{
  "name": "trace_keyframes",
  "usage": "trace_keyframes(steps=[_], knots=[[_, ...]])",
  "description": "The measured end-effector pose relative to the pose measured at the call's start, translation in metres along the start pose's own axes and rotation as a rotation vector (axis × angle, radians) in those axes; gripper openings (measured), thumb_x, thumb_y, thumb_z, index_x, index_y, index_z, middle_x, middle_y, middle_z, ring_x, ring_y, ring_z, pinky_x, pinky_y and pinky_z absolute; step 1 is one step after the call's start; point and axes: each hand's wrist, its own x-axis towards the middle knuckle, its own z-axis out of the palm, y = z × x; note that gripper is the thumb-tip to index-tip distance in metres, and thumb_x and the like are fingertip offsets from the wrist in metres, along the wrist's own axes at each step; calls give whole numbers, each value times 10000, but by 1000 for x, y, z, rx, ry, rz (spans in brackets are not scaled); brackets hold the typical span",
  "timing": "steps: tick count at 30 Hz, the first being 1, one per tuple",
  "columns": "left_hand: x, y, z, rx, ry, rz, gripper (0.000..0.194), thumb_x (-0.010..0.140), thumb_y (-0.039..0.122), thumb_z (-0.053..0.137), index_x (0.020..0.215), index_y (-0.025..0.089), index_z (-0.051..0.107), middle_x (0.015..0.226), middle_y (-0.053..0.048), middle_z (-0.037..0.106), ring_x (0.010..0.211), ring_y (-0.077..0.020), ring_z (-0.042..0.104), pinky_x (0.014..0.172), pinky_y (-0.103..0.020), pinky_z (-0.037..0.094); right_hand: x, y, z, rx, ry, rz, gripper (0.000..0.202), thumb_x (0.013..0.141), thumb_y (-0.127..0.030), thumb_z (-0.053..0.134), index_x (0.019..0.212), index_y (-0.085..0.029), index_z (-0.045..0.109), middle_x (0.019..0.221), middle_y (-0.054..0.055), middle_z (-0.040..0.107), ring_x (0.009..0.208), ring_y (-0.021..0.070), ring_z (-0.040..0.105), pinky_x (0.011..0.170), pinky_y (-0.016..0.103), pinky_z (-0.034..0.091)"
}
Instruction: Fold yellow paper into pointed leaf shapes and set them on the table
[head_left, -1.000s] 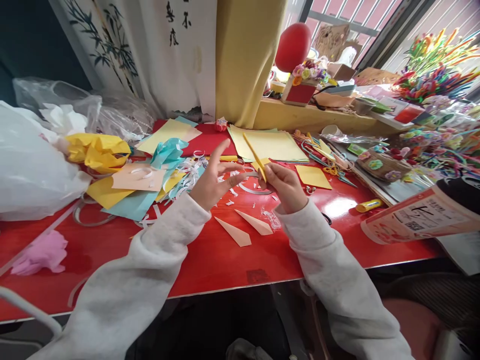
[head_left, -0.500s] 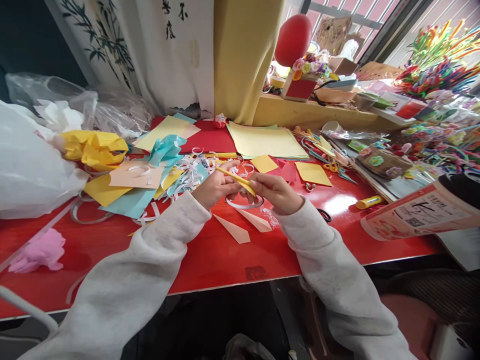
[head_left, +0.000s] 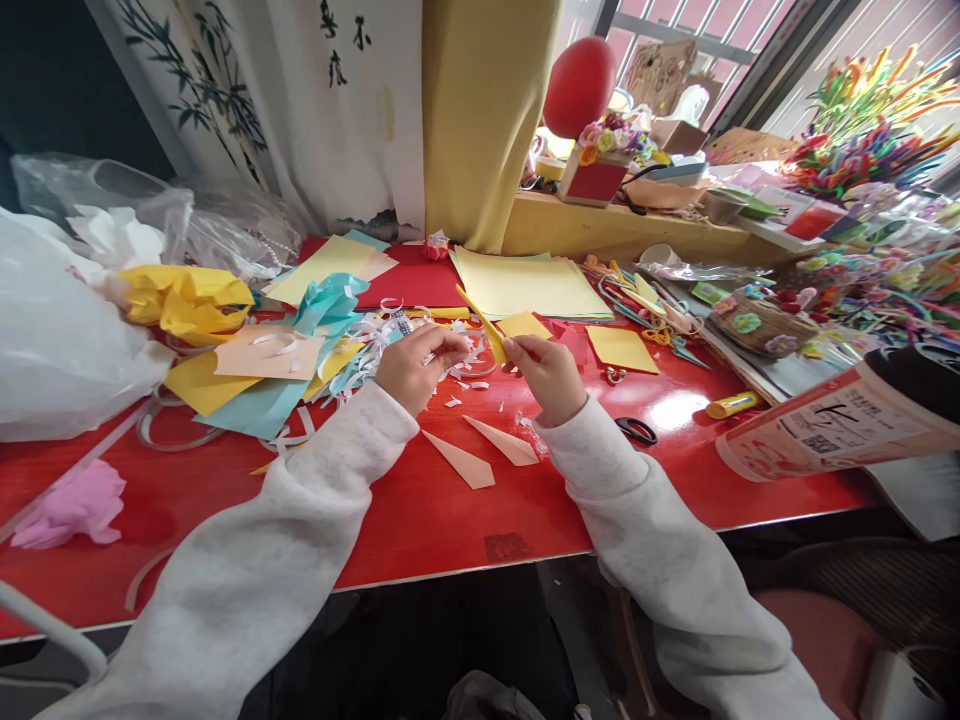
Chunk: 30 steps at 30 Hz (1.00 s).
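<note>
1. A slim, folded yellow paper piece was pinched near its wider lower end between the thumb and fingers of the right hand; it was held tilted above the red tabletop, its tip pointed up and leftward.
2. The left hand was held near it, fingers curled and thumb close to the fingertips; whether anything was gripped there could not be told.
3. Two pointed peach paper pieces were laid below the hands.
4. The yellow paper was judged light, stiffened by folding but easily creased, and best gripped gently at its wider end.
</note>
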Motion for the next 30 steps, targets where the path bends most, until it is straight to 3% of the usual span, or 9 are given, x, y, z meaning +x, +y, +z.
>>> trace_keyframes(steps=[5, 12, 15, 22, 30], knots=[[-4, 3, -1, -106, -36, -43, 132, 722, 156, 497, 775, 199, 610, 800, 3, 613, 744, -97, 552, 708, -230, 459, -5, -2, 7, 63, -49, 48, 369, 751, -469, 413, 740, -145, 589, 565, 20, 561, 501, 102, 529, 542, 228, 423], [-4, 0, -4, -78, -122, 103, 337, 703, 25, 382, 849, 200, 631, 852, -15, 613, 784, -91, 554, 722, -217, 461, -9, -5, 13, 209, -105, 99, 365, 725, -472, 447, 723, -138, 594, 575, 30, 586, 510, 110, 573, 544, 230, 486], [-4, 3, -5, 29, -138, 128, 274, 733, 83, 426, 879, 217, 615, 839, -6, 618, 767, -91, 561, 714, -210, 451, -10, -6, 14, 240, -109, 102, 351, 725, -454, 459, 749, -135, 603, 579, 30, 590, 501, 108, 574, 541, 235, 501], [-6, 6, 1, 146, -60, -69, 157, 690, 162, 551, 820, 202, 473, 698, 41, 580, 656, -88, 573, 577, -182, 431, -13, -10, 19, 351, -156, 153, 348, 702, -458, 492, 733, -130, 602, 604, 43, 613, 521, 121, 595, 554, 257, 523], [-7, 8, 1, 243, -72, -33, 138, 691, 184, 550, 727, 190, 417, 624, 51, 532, 573, -85, 541, 513, -181, 378, -13, -14, 19, 515, -197, 250, 305, 682, -415, 548, 693, -114, 592, 589, 44, 609, 564, 130, 616, 583, 253, 539]])
